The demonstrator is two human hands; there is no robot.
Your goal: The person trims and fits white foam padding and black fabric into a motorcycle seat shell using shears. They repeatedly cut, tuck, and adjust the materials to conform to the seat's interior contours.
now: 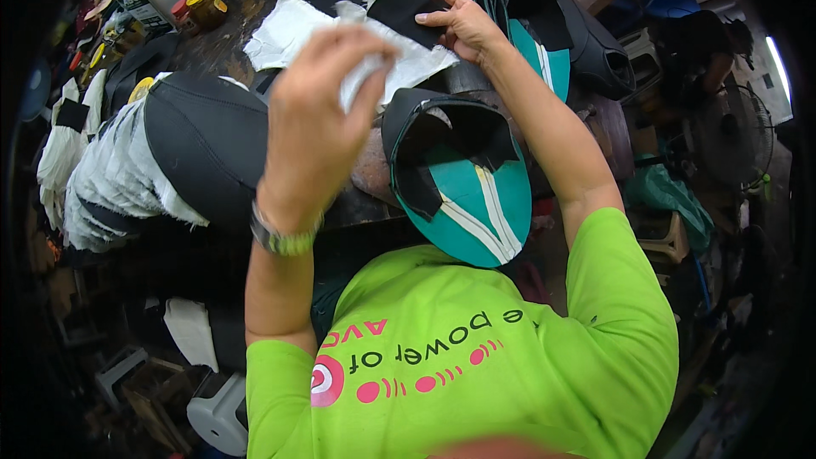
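My left hand (310,119), blurred by motion, is raised over the bench with thumb and fingers curled together. Something whitish shows by its fingertips, too smeared to make out. With thumb and fingers at its edge, my right hand (470,27) grips a black fabric piece (399,10) over the white cloth pieces (285,30). Nearer me, between my arms, a black shoe upper (404,140) stands with its opening showing. Its teal lining (463,234) carries two white strips that meet in a V. Neither hand touches this upper.
On the left lies a stack of black pieces (200,140) with frayed white cloth edges. More black uppers (531,0) are nested at the back right. Jars (206,7) stand at the back left. A fan (731,132) and another person (710,55) are at the far right.
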